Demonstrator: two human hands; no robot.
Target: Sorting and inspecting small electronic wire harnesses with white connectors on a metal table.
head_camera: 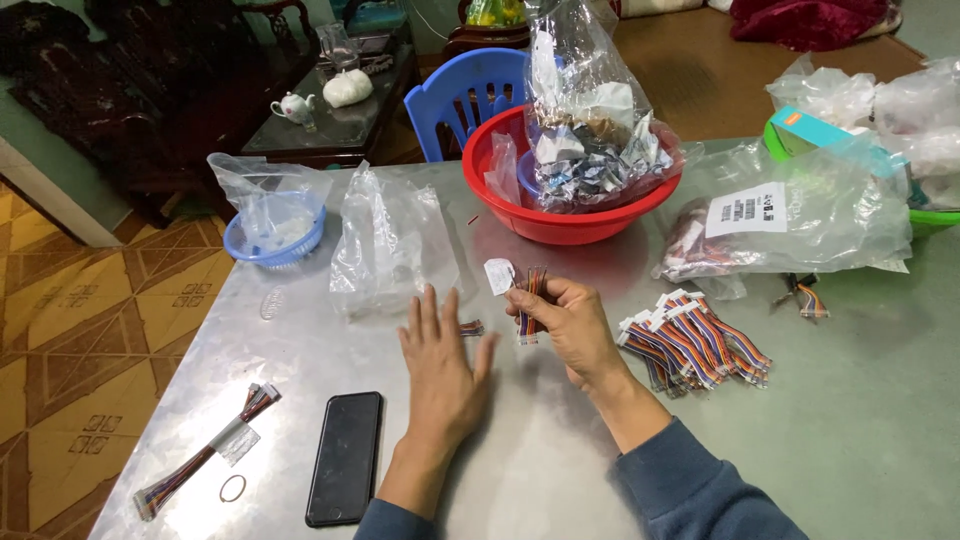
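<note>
My right hand (568, 322) is closed around a small bundle of multicoloured ribbon cables (531, 296) with white connectors, held upright above the metal table (820, 420). A small white paper tag (498, 275) sticks up beside the bundle. My left hand (437, 365) lies flat on the table with fingers spread, its fingertips near a short loose cable piece (471, 327). To the right of my right hand lies a pile of the same coloured cable bundles (692, 340).
A red basin (560, 218) with a plastic bag of small packets stands behind the hands. An empty clear bag (388, 240), a blue basket (275, 232), a black phone (345, 457), a long taped cable bundle (205, 455), a rubber band (233, 488) and bagged parts (790, 215) lie around. A blue chair (462, 95) stands beyond.
</note>
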